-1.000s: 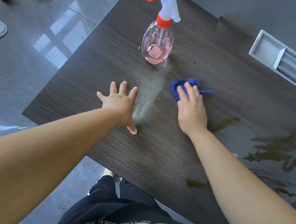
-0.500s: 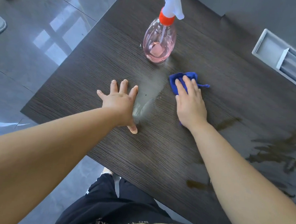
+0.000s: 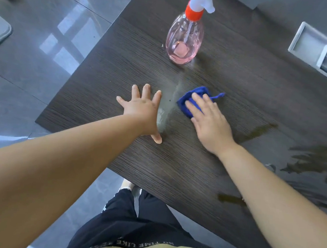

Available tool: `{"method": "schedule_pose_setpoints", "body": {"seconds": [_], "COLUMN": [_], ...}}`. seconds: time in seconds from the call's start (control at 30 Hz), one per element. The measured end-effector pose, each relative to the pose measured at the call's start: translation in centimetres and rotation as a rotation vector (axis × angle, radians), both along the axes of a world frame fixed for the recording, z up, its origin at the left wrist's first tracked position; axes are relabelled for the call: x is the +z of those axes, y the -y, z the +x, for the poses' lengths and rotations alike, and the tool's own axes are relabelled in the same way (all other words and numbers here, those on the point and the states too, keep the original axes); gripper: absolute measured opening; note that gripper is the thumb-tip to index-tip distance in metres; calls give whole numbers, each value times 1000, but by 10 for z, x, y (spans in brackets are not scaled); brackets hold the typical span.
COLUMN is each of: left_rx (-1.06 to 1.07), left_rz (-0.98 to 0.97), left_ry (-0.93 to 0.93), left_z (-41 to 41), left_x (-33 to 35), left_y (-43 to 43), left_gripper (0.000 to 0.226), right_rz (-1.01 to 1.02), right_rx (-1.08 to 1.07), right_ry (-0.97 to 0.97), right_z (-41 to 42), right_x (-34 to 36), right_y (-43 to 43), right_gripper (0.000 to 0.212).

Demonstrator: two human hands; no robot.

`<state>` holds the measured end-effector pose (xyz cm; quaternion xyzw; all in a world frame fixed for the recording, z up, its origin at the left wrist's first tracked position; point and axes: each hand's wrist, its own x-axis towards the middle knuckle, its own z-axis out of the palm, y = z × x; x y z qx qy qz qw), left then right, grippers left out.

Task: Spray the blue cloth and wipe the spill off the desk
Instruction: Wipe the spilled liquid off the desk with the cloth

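Observation:
My right hand (image 3: 208, 122) presses flat on a small blue cloth (image 3: 189, 101) on the dark wood desk (image 3: 124, 64); only the cloth's far and left edges show past my fingers. My left hand (image 3: 142, 111) rests flat on the desk, fingers spread, holding nothing. Between the two hands runs a pale wet smear (image 3: 167, 108). Brown spill patches (image 3: 309, 161) lie to the right, with a streak (image 3: 258, 131) nearer my right wrist and a blot (image 3: 229, 198) by my forearm. A pink spray bottle (image 3: 184, 42) with a white and orange head stands upright beyond the cloth.
A grey recessed cable tray (image 3: 316, 50) is set into the desk at the far right. The desk's left edge and near corner drop to a glossy grey tiled floor (image 3: 39, 49). My legs in dark trousers (image 3: 133, 227) stand at the near edge.
My right hand has slid the blue cloth a little toward the left, nearer the pale smear. My left hand has stayed planted in the same place.

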<state>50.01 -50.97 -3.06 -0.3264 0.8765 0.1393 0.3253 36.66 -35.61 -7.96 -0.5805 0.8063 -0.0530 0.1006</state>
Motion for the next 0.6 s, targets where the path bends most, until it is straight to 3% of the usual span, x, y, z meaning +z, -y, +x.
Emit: {"method": "schedule_pose_setpoints", "body": {"seconds": [0.13, 0.2, 0.43, 0.5, 0.6], "left_rx": [-1, -4, -40, -22, 81], "left_rz": [-6, -9, -9, 52, 117], "left_ry": [-22, -48, -229, -310, -508], "left_z": [0, 2, 27, 36, 49], "left_x": [1, 1, -6, -7, -4], "left_y": [0, 0, -1, 2, 10], "left_gripper": [143, 141, 120, 103, 60], "right_rz": [72, 74, 37, 38, 55], "right_rx": [-398, -463, 29, -93, -493], "right_ry": [5, -13, 1, -24, -14], "right_z": [-7, 13, 48, 34, 35], "right_x": [0, 0, 1, 1, 3], "right_y": [53, 72, -11, -21, 20], "right_gripper": [50, 52, 49, 48, 48]}}
